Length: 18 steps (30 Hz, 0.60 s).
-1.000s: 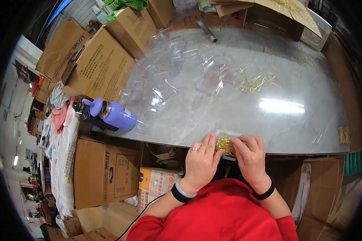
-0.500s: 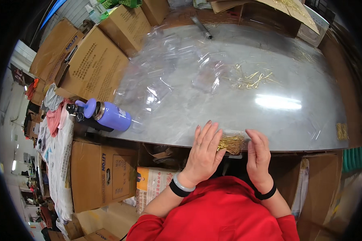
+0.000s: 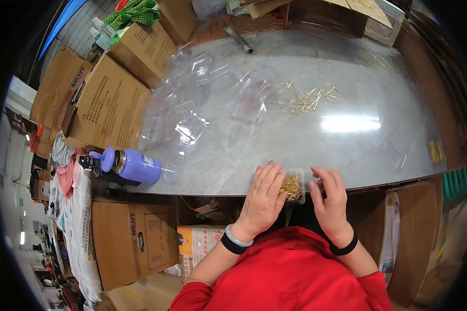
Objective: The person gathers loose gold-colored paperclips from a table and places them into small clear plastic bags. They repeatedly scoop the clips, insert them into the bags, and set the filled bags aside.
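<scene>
The small clear plastic bag of thin gold pins (image 3: 293, 186) sits at the grey worktop (image 3: 347, 150) edge between flat, spread-fingered left hand (image 3: 262, 199) and right hand (image 3: 331, 197) — one nudge might tip it off.

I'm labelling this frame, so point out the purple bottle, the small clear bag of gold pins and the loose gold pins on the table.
purple bottle (image 3: 137, 166), head view, on its purple body.
clear bag (image 3: 294, 186), head view, on the gold pins inside it.
loose gold pins (image 3: 308, 99), head view, middle of the scattered pile.
</scene>
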{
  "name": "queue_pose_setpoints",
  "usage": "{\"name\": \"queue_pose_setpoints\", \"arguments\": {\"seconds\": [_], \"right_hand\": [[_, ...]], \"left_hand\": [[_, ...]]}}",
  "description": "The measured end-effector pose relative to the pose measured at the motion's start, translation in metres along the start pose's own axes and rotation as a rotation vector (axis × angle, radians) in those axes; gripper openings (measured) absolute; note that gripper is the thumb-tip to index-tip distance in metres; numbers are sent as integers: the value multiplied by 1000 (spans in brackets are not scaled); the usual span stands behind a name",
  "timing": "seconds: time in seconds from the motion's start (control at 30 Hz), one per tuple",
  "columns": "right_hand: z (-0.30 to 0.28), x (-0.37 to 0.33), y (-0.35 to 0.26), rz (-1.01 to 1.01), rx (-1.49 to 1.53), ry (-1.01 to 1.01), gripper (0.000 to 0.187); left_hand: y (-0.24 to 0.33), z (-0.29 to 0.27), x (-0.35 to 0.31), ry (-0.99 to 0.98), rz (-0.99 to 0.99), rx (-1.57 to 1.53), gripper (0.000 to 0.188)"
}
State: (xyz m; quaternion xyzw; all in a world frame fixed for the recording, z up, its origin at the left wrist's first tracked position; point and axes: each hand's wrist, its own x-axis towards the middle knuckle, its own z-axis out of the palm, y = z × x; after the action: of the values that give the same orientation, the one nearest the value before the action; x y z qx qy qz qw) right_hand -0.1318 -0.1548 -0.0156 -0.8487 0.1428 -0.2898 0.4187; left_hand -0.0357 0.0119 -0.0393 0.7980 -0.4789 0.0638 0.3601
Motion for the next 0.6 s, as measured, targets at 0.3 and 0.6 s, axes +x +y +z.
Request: {"name": "queue_pose_setpoints", "arguments": {"seconds": [0.3,0.6], "right_hand": [[-9,-4,12,-156,-67,-136,25],[4,1,-5,-184,-137,-124,16]], "left_hand": [[-1,2,-1,7,12,16,46],[-2,4,-2,37,14,7,45]]}}
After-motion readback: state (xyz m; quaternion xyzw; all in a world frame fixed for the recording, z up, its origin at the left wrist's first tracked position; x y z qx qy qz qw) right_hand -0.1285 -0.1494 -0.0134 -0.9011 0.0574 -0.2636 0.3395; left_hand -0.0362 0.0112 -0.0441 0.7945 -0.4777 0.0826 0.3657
